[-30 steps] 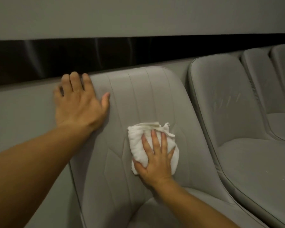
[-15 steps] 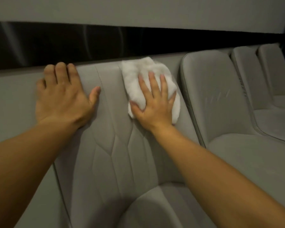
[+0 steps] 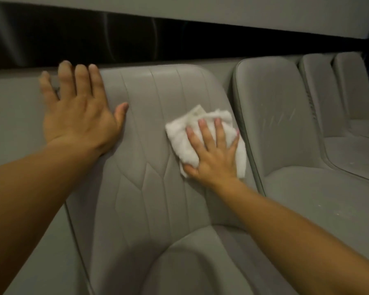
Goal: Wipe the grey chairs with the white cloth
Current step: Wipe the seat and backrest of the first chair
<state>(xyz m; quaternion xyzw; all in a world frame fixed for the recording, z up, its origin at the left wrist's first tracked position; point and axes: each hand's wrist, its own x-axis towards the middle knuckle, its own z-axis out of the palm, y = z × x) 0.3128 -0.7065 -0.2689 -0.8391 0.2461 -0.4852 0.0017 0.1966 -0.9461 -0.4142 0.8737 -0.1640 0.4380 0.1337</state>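
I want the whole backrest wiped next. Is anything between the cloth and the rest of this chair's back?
Only the left hand, lying flat on the upper left of the chair back. The white cloth under the right hand has bare upholstery elsewhere.

A plain grey wall (image 3: 200, 7) fills the top of the dim view, a glossy black band (image 3: 94, 39) with faint reflections runs beneath it, and a low grey ledge (image 3: 13, 99) sits under that.

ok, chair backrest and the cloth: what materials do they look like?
Backrest: looks like grey leather or vinyl, smooth, faint sheen, stitched panel seams; real or synthetic, can't tell. White cloth: soft terry-like towel, matte, fuzzy, bunched in folds under the right hand.
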